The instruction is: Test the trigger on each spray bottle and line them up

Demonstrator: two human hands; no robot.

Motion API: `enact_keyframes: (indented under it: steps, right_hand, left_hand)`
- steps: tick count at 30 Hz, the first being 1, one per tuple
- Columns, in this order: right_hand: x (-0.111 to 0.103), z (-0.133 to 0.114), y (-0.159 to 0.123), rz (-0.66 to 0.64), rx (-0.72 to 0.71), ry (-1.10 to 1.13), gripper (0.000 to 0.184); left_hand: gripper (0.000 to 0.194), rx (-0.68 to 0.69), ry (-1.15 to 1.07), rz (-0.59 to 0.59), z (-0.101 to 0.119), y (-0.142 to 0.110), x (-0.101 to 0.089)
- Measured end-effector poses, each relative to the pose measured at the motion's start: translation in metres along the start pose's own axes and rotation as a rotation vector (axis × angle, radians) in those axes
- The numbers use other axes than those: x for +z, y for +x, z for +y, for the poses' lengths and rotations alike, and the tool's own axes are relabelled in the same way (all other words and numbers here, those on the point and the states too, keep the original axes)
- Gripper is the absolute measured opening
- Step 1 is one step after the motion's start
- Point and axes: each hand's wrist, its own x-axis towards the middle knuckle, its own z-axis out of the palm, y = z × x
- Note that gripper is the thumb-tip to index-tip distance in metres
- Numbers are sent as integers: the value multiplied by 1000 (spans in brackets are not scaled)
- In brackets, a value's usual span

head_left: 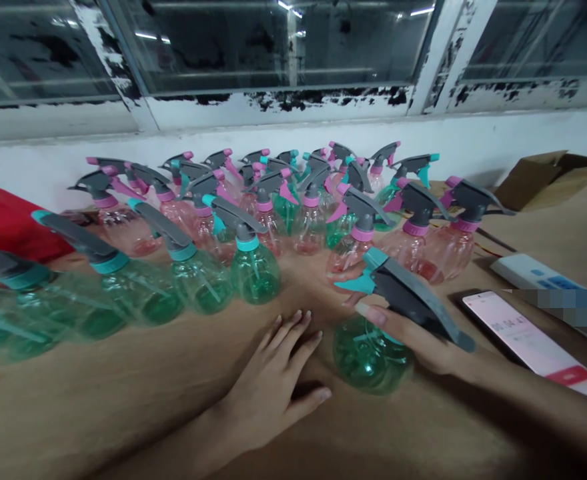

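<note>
My right hand [403, 333] is closed around the neck of a green spray bottle [368, 360] with a grey and turquoise trigger head. That bottle leans a little, its head pointing up and to the left; whether its base touches the table cannot be made out. Flat on the brown table [173, 400], my left hand [281, 373] lies with fingers spread, just left of the held bottle and holding nothing. The nearest standing bottle is another green spray bottle [256, 277], beyond my left fingertips.
Green spray bottles line the left, and several pink spray bottles [309, 230] stand behind. On the right lie a phone [533, 340] showing a timer and a white device [533, 270]. An open cardboard box [543, 180] and red material [13, 220] flank the rows. A window wall closes the back.
</note>
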Motion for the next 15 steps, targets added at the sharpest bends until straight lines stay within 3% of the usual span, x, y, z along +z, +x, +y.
enact_keyframes:
  steps: [15]
  right_hand:
    - [0,-1,-1,1,-11,-16,26]
  left_hand:
    - [61,4,-20,27,-1,2,2]
